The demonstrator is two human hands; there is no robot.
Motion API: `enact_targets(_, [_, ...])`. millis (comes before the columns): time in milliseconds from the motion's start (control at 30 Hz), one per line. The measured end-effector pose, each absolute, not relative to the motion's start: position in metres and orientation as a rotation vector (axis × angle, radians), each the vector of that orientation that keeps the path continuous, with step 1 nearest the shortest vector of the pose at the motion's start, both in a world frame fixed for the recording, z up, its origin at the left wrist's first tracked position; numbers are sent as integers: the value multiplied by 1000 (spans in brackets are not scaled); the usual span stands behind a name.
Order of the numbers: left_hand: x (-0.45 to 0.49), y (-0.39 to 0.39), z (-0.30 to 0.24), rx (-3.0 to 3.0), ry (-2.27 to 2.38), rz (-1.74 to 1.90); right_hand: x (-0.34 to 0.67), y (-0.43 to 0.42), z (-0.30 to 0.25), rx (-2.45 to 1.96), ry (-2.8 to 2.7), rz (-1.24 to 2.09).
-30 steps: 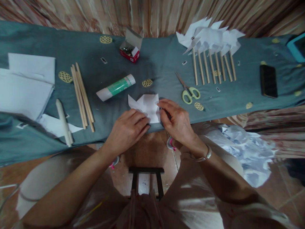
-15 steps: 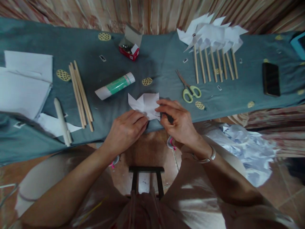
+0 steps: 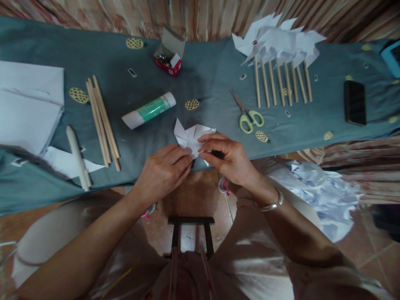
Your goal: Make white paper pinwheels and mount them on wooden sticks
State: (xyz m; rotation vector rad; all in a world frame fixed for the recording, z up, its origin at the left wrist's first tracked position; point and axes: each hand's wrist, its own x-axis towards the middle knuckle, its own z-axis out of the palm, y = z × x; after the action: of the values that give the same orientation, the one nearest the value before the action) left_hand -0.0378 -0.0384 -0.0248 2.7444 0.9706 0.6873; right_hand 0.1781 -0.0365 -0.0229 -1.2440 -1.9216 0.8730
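A white paper pinwheel (image 3: pixel 191 136), its corners folded toward the middle, is between my hands at the table's near edge. My left hand (image 3: pixel 167 168) pinches its lower left part, with the fingertips close to the centre. From the right, my right hand (image 3: pixel 228 156) grips the folded paper near the centre between thumb and fingers. Part of the paper is hidden under the fingers. Scissors (image 3: pixel 248 116) with green handles lie to the right of it. Up and to the left is a glue stick (image 3: pixel 151 109) with a green label.
Finished pinwheels (image 3: pixel 281 41) on wooden sticks lie at the back right, near a black phone (image 3: pixel 355 103). A red box (image 3: pixel 168 62) of small metal pieces stands open behind. Loose sticks (image 3: pixel 101 125), a craft knife (image 3: pixel 78 158) and paper sheets (image 3: pixel 28 112) lie left. A plastic bag (image 3: pixel 325 196) is below right.
My right fingers have moved left, bringing a paper corner in toward the centre. The paper has turned slightly and now looks more like a pinwheel. My left hand stays on it.
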Motion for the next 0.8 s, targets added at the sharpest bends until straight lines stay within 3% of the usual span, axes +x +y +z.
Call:
enact_targets(533, [-38, -39, -29, 2710, 1001, 838, 162, -35, -26, -1362, -2004, 645])
enact_targets(800, [-37, -38, -30, 2758, 960, 717, 160, -34, -30, -1359, -1999, 585])
